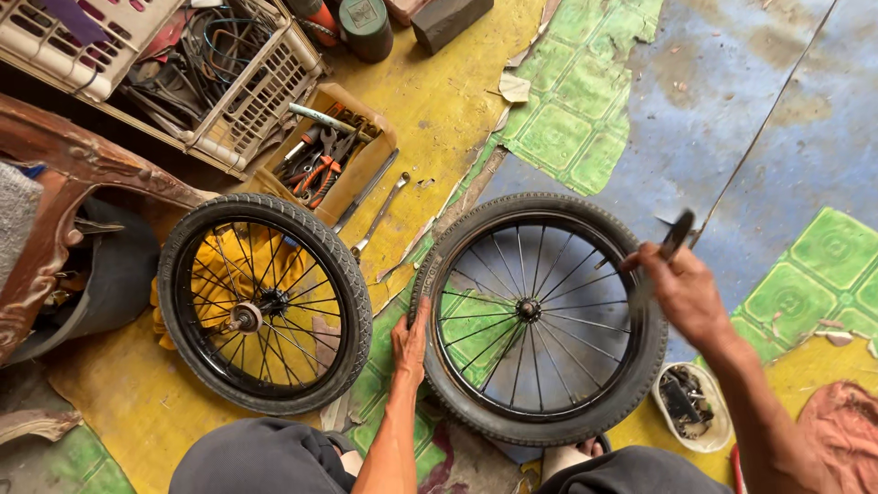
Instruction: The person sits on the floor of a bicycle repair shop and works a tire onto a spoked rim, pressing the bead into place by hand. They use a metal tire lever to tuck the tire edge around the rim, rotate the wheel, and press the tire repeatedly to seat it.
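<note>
We see a black spoked bicycle wheel flat on the floor, centre right. Our left hand presses open on its left tyre edge; our right hand clasps a dark tyre lever. We judge steady bracing keeps levering controlled.

From my feed, the dark tyre lever in my right hand is motion-blurred, so I cannot make out its shape. My left hand covers the tyre at nine o'clock. The plastic crate at eleven o'clock is cut by the top edge. The green can at twelve o'clock is also cropped. The bits inside the small white bowl at four o'clock are too small to tell. The carved wooden furniture hides what lies beneath it.
</note>
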